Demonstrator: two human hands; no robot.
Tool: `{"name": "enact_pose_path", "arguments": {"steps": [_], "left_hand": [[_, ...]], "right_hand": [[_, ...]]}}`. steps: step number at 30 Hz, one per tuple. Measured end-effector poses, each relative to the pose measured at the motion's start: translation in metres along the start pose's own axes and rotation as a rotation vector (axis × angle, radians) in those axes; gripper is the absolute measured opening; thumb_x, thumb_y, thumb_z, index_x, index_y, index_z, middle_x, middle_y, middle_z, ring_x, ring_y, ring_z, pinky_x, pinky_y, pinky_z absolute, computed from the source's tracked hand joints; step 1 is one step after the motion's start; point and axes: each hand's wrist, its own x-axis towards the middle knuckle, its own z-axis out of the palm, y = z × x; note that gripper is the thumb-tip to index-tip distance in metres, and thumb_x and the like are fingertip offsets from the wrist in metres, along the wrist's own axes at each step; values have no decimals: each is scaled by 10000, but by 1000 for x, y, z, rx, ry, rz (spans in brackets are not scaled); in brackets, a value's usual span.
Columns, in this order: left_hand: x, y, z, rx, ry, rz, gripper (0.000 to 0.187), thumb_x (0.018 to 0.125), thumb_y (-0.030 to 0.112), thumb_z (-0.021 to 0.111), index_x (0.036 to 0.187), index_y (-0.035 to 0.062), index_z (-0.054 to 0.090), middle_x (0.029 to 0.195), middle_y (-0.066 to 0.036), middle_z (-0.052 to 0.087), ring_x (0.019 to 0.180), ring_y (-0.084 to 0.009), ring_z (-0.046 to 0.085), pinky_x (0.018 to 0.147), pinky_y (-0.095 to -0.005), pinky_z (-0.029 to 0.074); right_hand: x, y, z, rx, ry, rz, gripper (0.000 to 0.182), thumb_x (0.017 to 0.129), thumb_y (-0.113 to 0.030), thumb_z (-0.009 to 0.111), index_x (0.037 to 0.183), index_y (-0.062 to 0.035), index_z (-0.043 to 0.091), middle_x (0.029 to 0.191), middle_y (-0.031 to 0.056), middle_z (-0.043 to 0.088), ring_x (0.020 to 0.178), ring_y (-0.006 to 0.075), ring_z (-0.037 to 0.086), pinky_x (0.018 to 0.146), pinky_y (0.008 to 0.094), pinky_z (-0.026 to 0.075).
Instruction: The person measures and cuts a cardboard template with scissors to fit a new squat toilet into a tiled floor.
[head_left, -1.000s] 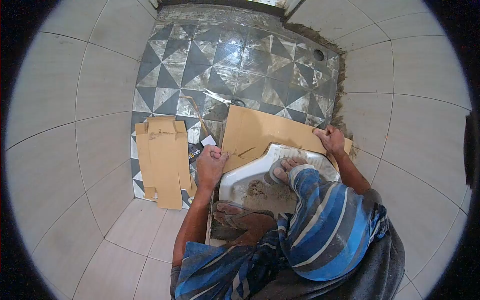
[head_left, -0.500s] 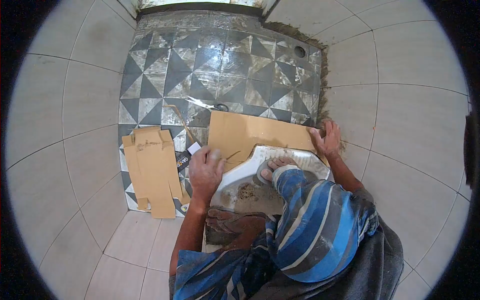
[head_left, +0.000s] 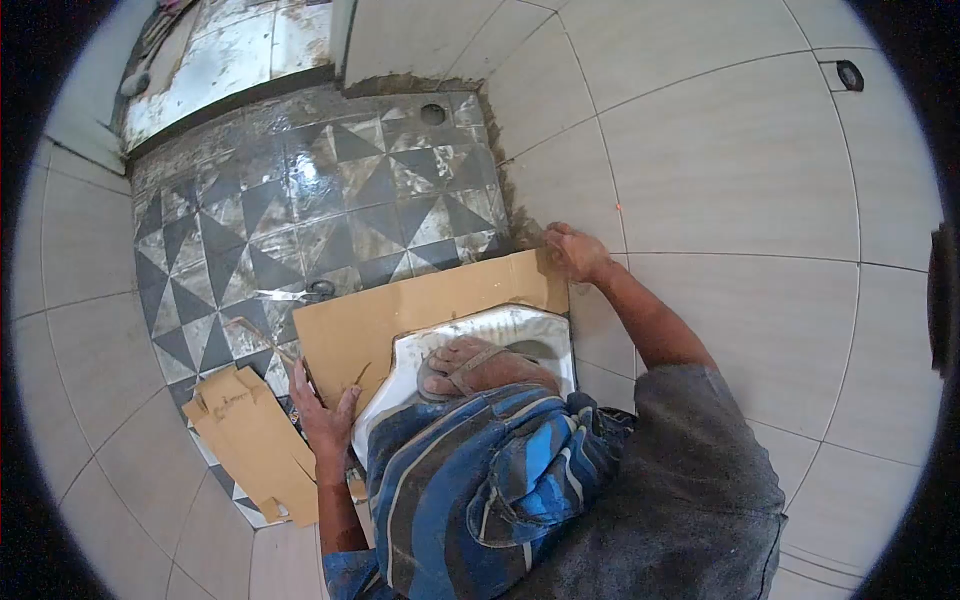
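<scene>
Nearest the camera is the person's bent knee in blue striped cloth (head_left: 480, 470), with a grey shirt beside it. Just past the knee, a foot in a sandal (head_left: 470, 368) stands on the white squat toilet pan (head_left: 520, 335), which is set into the floor.

A brown cardboard sheet (head_left: 400, 315) with a curved cutout lies flat around the front rim of the pan, touching it. The left hand (head_left: 325, 410) rests palm down on the near left part of this sheet, fingers (head_left: 300, 385) spread and flat, pressing rather than gripping. The right hand (head_left: 572, 250) is at the sheet's far right corner, next to the wall tiles; its fingers are curled at the cardboard's edge, but whether they actually pinch it cannot be told.

To the left of the left hand, a second, folded piece of cardboard (head_left: 255, 440) lies on the floor, apart from the sheet. Beyond the sheet, a pair of scissors (head_left: 305, 292) lies on the grey and white triangle-patterned floor tiles (head_left: 300, 190). At the far edge of this floor a round drain hole (head_left: 433, 113) shows near the corner, where mortar lines the foot of the pale wall tiles (head_left: 720, 160).
</scene>
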Motion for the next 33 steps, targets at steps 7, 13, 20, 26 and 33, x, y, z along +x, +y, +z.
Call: {"name": "enact_pose_path", "arguments": {"steps": [7, 13, 20, 26, 33], "left_hand": [[4, -8, 1, -66, -8, -35, 1046, 685, 132, 874, 1539, 44, 277, 1503, -242, 378, 1391, -391, 377, 1150, -451, 343], [4, 5, -5, -112, -39, -46, 1047, 682, 115, 867, 1542, 50, 274, 1501, -235, 394, 1380, -392, 398, 1154, -448, 342], [3, 3, 0, 4, -14, 5, 1052, 678, 100, 858, 1547, 63, 266, 1490, -232, 404, 1370, -405, 402, 1156, -454, 340], [2, -4, 3, 18, 1, 26, 1062, 687, 106, 856, 1552, 51, 241, 1501, -230, 392, 1373, -406, 396, 1156, -458, 337], [1, 5, 2, 27, -21, -44, 1047, 701, 103, 845, 1549, 38, 235, 1508, -240, 380, 1376, -407, 389, 1157, -460, 329]], "right_hand": [[19, -4, 4, -177, -313, 134, 596, 821, -157, 619, 1401, -107, 490, 1357, 203, 545, 1132, 395, 628, 942, 491, 531], [26, -6, 18, -204, -369, 151, 607, 819, -212, 670, 1399, -139, 505, 1356, 188, 555, 1174, 381, 612, 966, 489, 518], [24, 6, 28, -209, -304, 103, 693, 779, -426, 787, 1353, -123, 543, 1313, 209, 569, 1162, 391, 613, 972, 503, 506], [25, -20, 6, -145, -409, 202, 790, 745, -501, 805, 1368, -110, 516, 1284, 210, 587, 1166, 395, 612, 972, 511, 502], [25, 3, 31, -227, -343, 126, 808, 742, -540, 792, 1369, -115, 511, 1259, 195, 610, 1135, 398, 630, 950, 516, 516]]}}
